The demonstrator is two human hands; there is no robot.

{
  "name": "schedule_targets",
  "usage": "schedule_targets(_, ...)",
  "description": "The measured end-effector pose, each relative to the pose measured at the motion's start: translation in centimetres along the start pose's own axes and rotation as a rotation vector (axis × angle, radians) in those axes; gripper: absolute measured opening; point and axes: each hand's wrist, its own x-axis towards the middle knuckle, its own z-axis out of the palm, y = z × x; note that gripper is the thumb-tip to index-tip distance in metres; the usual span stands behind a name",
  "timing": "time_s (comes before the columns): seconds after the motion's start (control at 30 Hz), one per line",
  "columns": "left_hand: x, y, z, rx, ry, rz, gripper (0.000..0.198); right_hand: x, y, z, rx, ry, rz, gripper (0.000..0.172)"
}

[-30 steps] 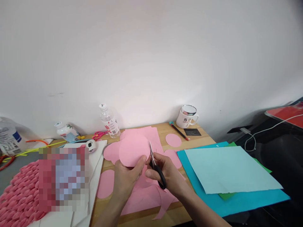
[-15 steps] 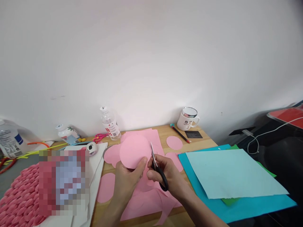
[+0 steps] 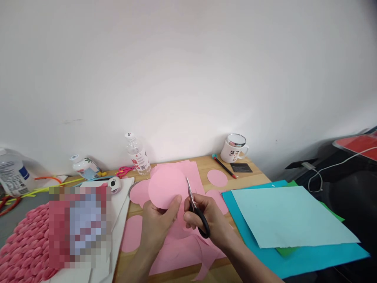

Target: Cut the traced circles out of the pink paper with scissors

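Observation:
My left hand (image 3: 157,226) pinches a round pink paper disc (image 3: 166,188) by its lower edge and holds it up above the wooden table (image 3: 250,175). My right hand (image 3: 210,222) grips black-handled scissors (image 3: 196,208), blades pointing up at the disc's right edge. Under both hands lie pink paper sheets (image 3: 182,247) and offcuts. More pink circles lie around: one (image 3: 217,178) farther back on the right, one (image 3: 131,233) to the left of my wrist.
Light blue paper (image 3: 288,216) lies on blue and green sheets at right. A white mug (image 3: 234,148), a pencil (image 3: 224,167) and a black card (image 3: 240,167) stand at the back. A bottle (image 3: 137,154), pink scissors (image 3: 123,170) and pink knitted mat (image 3: 23,243) are at left.
The view has shifted slightly. My hands keep their grips; the scissors stay at the disc's right edge, with the disc turned only a little.

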Motion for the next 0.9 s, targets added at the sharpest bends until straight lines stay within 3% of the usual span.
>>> schedule_targets(0.27, 0.2, 0.1, -0.3, 0.034, -0.005, 0.027, 0.04, 0.0, 0.7, -0.1, 0.072, -0.025, -0.005, 0.042)
schedule_targets(0.67, 0.6, -0.7, -0.9, 0.118, -0.052, 0.0, 0.035, 0.0, 0.1, 0.1, 0.003, 0.021, 0.052, 0.036)
schedule_targets(0.9, 0.4, -0.9, -1.1, 0.074, -0.069, 0.029, 0.038, -0.1, 0.9, 0.0, 0.0, 0.04, 0.021, 0.023)
